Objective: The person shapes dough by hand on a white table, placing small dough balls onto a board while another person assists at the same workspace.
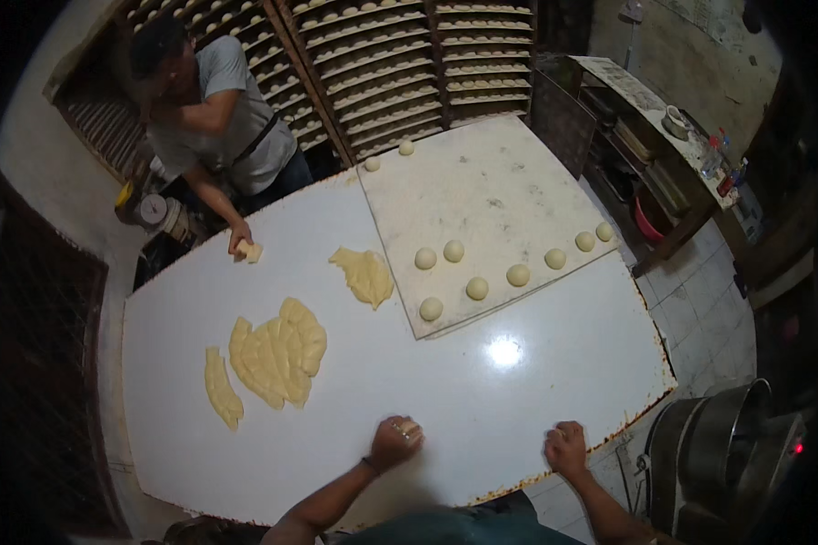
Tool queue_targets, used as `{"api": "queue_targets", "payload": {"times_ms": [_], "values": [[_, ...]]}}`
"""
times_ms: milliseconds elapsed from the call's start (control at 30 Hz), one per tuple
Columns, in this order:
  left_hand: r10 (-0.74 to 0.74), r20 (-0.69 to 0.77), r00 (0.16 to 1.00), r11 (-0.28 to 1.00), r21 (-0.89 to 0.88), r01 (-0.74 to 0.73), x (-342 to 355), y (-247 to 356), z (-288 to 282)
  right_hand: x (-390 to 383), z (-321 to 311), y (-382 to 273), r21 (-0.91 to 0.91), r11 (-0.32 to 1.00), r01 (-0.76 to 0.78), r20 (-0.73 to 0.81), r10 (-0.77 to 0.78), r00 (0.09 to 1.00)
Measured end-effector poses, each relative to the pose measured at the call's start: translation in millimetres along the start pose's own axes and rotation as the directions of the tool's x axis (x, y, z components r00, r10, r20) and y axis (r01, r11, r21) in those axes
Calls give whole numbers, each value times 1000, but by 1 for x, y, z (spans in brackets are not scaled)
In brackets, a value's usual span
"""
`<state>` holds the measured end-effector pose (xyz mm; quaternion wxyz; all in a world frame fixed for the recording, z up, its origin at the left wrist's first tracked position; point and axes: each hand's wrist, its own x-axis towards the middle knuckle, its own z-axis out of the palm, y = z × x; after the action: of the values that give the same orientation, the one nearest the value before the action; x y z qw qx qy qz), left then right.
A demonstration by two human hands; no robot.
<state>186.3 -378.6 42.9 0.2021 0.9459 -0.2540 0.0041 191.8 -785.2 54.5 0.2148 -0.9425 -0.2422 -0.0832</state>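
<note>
On the white table (354, 363), my left hand (395, 443) is curled low over the surface near the front edge. A bit of pale dough (411, 427) shows at its fingers. My right hand (565, 447) rests closed at the right front edge, and its curled fingers hide whatever is under them. Beyond my hands lies a board (473, 200) dusted with flour, with several round dough balls (477, 288) along its near and right edges. A large lump of yellowish dough (277, 352) with cut lines lies to the left, with a long strip (220, 389) beside it.
A co-worker (236, 118) at the far left side holds a small dough piece (249, 252) on the table. Another flat dough piece (365, 276) lies by the board. Racks (373, 73) of dough balls stand behind. A metal bowl (727, 436) is at the right, below a shelf unit (645, 118).
</note>
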Motion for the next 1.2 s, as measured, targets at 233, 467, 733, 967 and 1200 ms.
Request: {"api": "queue_targets", "payload": {"times_ms": [233,467,733,967,1200], "values": [[-381,-386,840,923,-207,323,75,63,46,74,34,-2,-100,842,-531,75,538,840],[-479,-612,629,842,-117,527,107,-9,18,114,-3,58,234,799,-554,-363,600,712],[-369,-302,879,857,256,447,44,-13,13,61,-5,92,-16,913,-408,-197,397,896],[-276,-214,937,959,-2,282,12,40,54,26,12,18,220,951,-217,-147,252,956],[-634,-395,665,768,-225,599,72,26,43,76,42,18,181,701,-689,-149,712,686]]}}
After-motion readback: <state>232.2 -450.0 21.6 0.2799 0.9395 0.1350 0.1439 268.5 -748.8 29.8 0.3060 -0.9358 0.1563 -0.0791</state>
